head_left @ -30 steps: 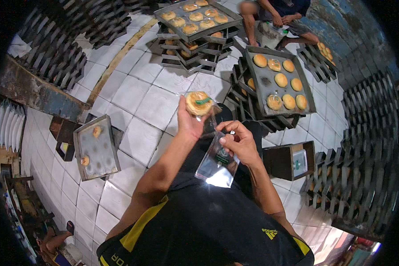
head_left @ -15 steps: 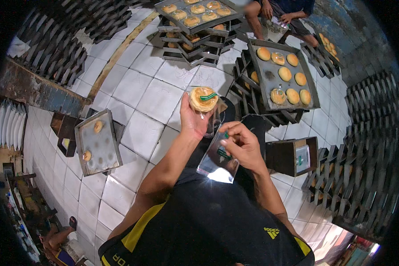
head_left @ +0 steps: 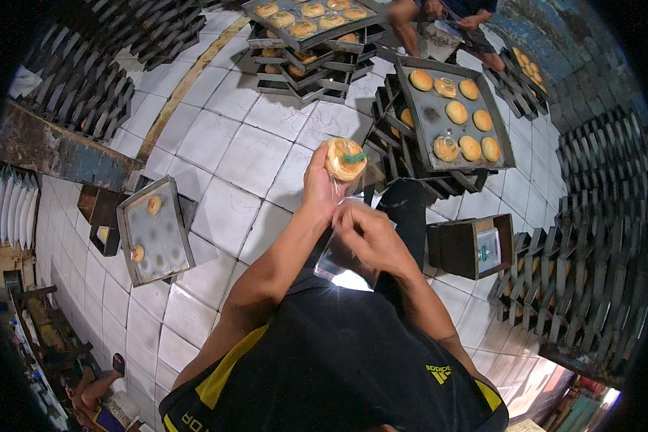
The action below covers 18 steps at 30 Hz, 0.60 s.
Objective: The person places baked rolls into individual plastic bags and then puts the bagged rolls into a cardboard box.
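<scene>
Above the white tiled floor [head_left: 216, 151], the left hand [head_left: 322, 186] is raised with its fingers closed around a round bun [head_left: 345, 159] that has a green tie on top. Just below it, the right hand [head_left: 367, 234] pinches the edge of a clear plastic bag [head_left: 337, 265]. Beyond the bun, a grey tray [head_left: 430, 122] of buns rests on stacked dark racks. Another tray [head_left: 154, 230] lies to the left.

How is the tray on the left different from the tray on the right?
The left tray is nearly bare, with two buns and dark marks; the right tray holds seven buns. The left tray rests low on a small stand by the tiled floor; the right tray sits atop a stack of trays. Both are grey, square metal baking trays.
</scene>
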### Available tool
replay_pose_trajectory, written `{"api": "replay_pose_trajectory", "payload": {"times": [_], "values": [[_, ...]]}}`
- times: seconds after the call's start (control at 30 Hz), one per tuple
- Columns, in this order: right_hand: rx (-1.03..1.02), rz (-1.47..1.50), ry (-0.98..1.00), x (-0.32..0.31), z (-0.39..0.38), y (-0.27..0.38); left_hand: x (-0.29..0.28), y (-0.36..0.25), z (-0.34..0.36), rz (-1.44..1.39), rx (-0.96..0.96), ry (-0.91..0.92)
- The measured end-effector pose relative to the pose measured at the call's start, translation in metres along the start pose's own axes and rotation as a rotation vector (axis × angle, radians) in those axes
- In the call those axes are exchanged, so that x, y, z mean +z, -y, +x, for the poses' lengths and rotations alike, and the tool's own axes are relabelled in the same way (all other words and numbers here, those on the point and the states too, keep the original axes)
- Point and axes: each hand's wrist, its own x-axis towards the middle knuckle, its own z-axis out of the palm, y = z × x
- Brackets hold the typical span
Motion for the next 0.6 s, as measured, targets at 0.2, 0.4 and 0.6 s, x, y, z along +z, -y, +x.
{"api": "replay_pose_trajectory", "payload": {"times": [0.2,0.4,0.6], "values": [[0.205,0.018,-0.149,-0.026,-0.026,0.012,0.012,-0.036,-0.034,0.035,-0.091,0.066],[-0.047,-0.503,-0.348,-0.021,0.003,0.013,0.028,-0.038,-0.081,0.487,-0.023,0.081],[0.380,-0.148,-0.497,-0.022,0.008,-0.049,0.008,-0.007,-0.036,0.700,0.192,0.158]]}}
